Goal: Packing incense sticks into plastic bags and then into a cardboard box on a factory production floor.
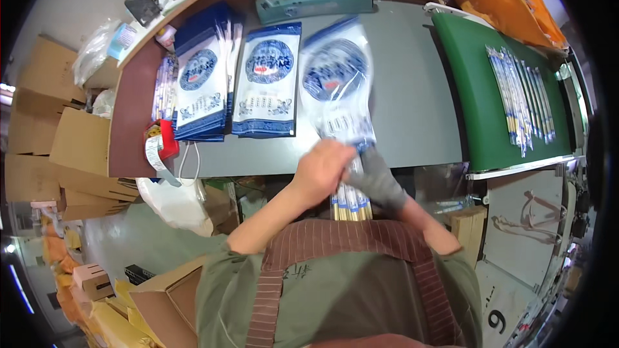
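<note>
A blue-and-white plastic bag (336,80) lies on the grey tabletop with its near end at my hands. From below that end, a bundle of individually wrapped chopsticks (351,206) sticks out toward my apron. My bare left hand (324,166) is closed at the bag's near end, over the bundle; its fingertips are partly hidden. Wearing a grey glove, my right hand (376,177) is closed around the right side of the bundle, against the bag's edge. How far the chopsticks reach inside the bag cannot be made out.
Left of the bag lie a flat matching bag (265,80) and a stack of such bags (198,84). A teal heat sealer (314,1) stands behind. Several wrapped chopsticks (521,96) rest on a green board (474,90) at right. A red container (164,136) sits at the left edge.
</note>
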The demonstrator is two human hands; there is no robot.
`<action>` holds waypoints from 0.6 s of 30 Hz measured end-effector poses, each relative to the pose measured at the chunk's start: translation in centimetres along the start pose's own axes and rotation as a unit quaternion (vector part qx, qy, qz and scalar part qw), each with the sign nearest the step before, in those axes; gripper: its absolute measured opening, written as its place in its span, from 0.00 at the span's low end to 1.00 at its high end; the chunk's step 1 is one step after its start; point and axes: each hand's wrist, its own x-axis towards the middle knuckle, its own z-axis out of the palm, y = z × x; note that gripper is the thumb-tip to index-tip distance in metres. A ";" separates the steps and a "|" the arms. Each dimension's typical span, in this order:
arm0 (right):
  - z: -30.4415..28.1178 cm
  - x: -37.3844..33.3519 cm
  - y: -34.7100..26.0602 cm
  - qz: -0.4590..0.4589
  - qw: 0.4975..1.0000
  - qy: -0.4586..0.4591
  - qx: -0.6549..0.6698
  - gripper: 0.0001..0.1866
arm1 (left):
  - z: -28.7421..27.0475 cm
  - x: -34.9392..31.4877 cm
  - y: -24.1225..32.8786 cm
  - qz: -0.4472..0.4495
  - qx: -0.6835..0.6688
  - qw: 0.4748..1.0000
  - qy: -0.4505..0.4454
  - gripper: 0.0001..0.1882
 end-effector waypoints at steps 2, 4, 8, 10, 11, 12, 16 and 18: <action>0.9 -4.2 -0.2 0.044 0.971 -0.008 0.236 0.20 | -0.9 -3.1 0.8 0.041 -0.014 0.998 -0.056 0.10; 1.2 -6.4 0.3 0.101 0.930 -0.012 0.353 0.19 | -0.6 -5.8 0.5 0.029 -0.023 0.999 -0.020 0.18; 0.9 -3.3 -1.6 0.087 0.967 0.155 -0.181 0.26 | -0.8 -5.0 0.0 -0.081 0.067 0.993 -0.062 0.28; 1.0 1.3 -0.9 0.063 0.947 0.214 -0.231 0.32 | 0.6 -2.6 -1.7 -0.105 0.070 0.992 -0.018 0.25; 0.3 3.9 -0.7 0.079 0.935 0.264 -0.224 0.30 | 1.2 -0.8 -3.4 -0.103 0.091 0.990 0.019 0.20; -1.0 6.2 -0.2 0.149 0.919 0.247 -0.268 0.28 | 1.6 1.0 -5.1 -0.103 0.114 0.986 0.062 0.16; -3.9 9.2 1.8 0.005 0.933 0.253 -0.257 0.26 | 1.7 3.7 -6.4 -0.120 0.077 0.984 0.110 0.10; -3.1 8.5 1.2 0.005 0.911 0.228 -0.343 0.25 | 1.8 3.4 -6.1 -0.094 0.076 0.986 0.117 0.12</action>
